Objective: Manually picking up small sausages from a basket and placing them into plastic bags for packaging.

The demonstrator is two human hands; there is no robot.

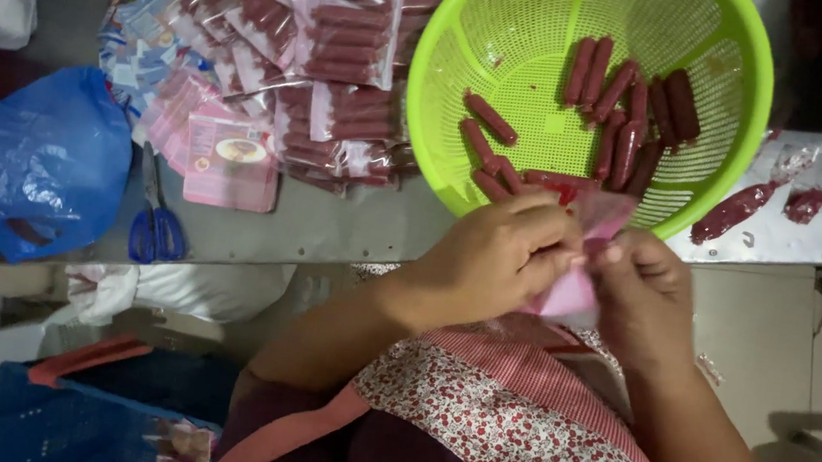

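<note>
My left hand (494, 259) and my right hand (644, 289) meet at the table's near edge, both pinching a small pink plastic pouch (585, 253) between the fingers. Just beyond them stands a lime-green mesh colander (448, 54) holding several loose dark-red sausages (628, 111). The pouch's mouth is up by the colander's near rim. Whether a sausage is inside the pouch cannot be made out.
A pile of filled sausage packs (339, 43) and pink flat pouches (227, 158) lies left of the colander. Blue-handled scissors (155, 227) rest near the table edge. A blue plastic bag (36, 160) sits far left. Stray sausages (735, 207) lie to the right.
</note>
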